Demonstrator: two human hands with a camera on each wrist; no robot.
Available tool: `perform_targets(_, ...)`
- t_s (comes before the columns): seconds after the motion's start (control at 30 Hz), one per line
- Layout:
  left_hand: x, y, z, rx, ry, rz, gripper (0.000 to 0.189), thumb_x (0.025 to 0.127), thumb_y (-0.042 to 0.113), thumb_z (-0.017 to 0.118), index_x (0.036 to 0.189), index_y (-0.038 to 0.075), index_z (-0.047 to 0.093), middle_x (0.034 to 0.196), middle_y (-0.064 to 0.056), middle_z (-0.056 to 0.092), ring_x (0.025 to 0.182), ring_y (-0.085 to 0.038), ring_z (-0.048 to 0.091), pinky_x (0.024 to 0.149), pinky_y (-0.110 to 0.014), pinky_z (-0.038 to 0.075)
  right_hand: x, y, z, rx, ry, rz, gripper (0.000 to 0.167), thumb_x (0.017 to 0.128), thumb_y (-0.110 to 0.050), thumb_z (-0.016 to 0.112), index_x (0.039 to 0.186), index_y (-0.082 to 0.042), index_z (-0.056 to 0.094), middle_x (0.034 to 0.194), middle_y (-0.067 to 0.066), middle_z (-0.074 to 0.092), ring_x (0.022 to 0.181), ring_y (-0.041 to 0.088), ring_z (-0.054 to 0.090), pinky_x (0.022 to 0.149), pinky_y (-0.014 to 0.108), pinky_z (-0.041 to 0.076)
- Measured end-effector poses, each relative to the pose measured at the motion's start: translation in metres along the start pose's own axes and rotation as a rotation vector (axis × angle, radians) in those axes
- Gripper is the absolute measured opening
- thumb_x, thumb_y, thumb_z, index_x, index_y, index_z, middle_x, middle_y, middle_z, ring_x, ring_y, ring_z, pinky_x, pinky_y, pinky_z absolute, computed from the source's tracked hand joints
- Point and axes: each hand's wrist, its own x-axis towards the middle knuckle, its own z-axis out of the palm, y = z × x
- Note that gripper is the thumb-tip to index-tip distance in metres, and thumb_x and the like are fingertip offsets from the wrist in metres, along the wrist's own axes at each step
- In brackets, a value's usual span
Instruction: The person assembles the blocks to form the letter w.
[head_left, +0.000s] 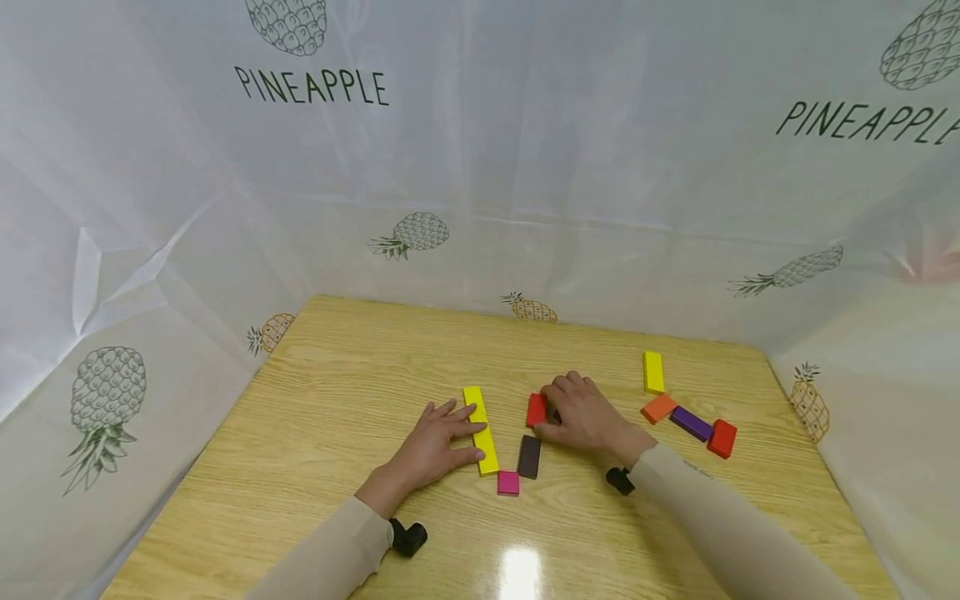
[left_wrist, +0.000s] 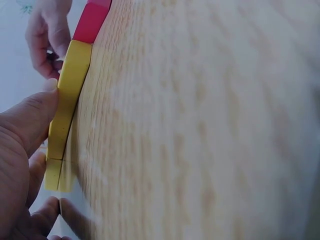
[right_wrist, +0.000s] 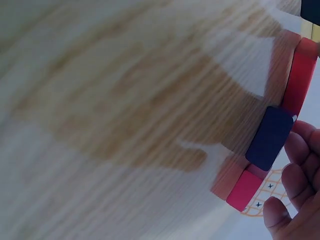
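My left hand [head_left: 438, 446] has its fingers spread, the fingertips and thumb on two yellow blocks [head_left: 489, 458] lying end to end. In the left wrist view the thumb lies along the top edge of the nearer yellow block [left_wrist: 70, 95]. My right hand [head_left: 585, 414] bends over a small dark block [right_wrist: 270, 137], holding it between thumb and fingers against the side of a red block [head_left: 536, 410]. The thumb tip is right at the red block's near end. A dark brown block [head_left: 529, 457] and a magenta square block [head_left: 508, 483] complete the bent row back to the yellow pair.
Right of my right hand, a yellow block [head_left: 653, 372], an orange block [head_left: 659, 408], a purple block [head_left: 692, 423] and a red block [head_left: 722, 438] lie on the wooden table [head_left: 360, 358]. A white pineapple-print sheet [head_left: 480, 167] hangs behind and along both sides.
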Motion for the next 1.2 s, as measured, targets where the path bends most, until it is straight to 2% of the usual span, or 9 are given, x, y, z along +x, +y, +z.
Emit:
perform_targets(0.3, 0.0002, 0.0002, 0.0005, 0.004, 0.003, -0.001, 0.047, 0.097, 0.043, 0.076, 0.139, 0.022, 0.072, 0.161, -0.003, 0.051, 0.158, -0.039, 0.032, 0.131, -0.065, 0.009, -0.0023, 0.0005, 0.0014, 0.014, 0.002, -0.001, 0.045, 0.099, -0.046, 0.070, 0.123, -0.008, 0.070, 0.113, 0.005, 0.066, 0.099, 0.024, 0.051, 0.085, 0.044, 0.046)
perform_targets(0.63, 0.0001, 0.0007, -0.0002, 0.011, 0.005, 0.007, 0.047, 0.097, 0.042, 0.076, 0.139, 0.022, 0.073, 0.161, -0.004, 0.052, 0.158, -0.040, 0.033, 0.130, -0.066, 0.010, -0.0040, -0.0039, -0.0014, 0.023, -0.016, -0.018, 0.044, 0.099, -0.045, 0.070, 0.122, -0.008, 0.071, 0.112, 0.004, 0.066, 0.097, 0.022, 0.049, 0.083, 0.041, 0.045)
perform_targets(1.2, -0.0001, 0.0015, -0.0002, 0.020, 0.001, 0.006, 0.048, 0.096, 0.042, 0.077, 0.139, 0.022, 0.072, 0.161, -0.004, 0.052, 0.158, -0.040, 0.033, 0.130, -0.066, 0.010, -0.0052, -0.0054, -0.0018, 0.040, -0.026, -0.022, 0.045, 0.099, -0.045, 0.068, 0.126, -0.009, 0.071, 0.116, 0.005, 0.067, 0.102, 0.023, 0.054, 0.089, 0.045, 0.048)
